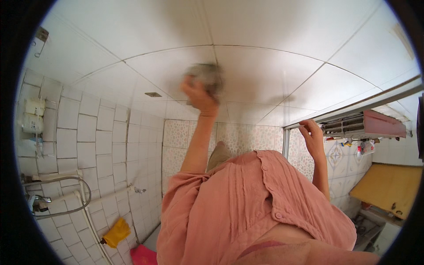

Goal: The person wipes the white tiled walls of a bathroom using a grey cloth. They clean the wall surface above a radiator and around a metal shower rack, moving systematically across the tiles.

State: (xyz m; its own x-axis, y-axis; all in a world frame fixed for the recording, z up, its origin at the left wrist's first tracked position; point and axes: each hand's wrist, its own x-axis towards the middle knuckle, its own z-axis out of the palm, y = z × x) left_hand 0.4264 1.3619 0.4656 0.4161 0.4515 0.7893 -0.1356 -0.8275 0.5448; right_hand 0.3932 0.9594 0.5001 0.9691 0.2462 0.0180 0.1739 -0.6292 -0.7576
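My left hand (199, 96) presses a wad of grey-green material (206, 74), perhaps a cloth, close against the white tiled wall (265, 71). Both are blurred, so I cannot tell what the wad is made of. My right hand (311, 134) is raised at the other side with loosely bent fingers and nothing visible in it. Its fingertips are by the metal frame (286, 142) at the wall's edge; whether they touch it I cannot tell.
On the left wall are a rack with tubs (33, 121), a shower hose (87, 192), a tap (139, 190) and a yellow rubber glove (116, 232). Something pink (143, 255) lies below. At right are a slatted shelf (347, 125) and a yellow board (389, 188). Pebble-patterned floor tiles (258, 134) lie below.
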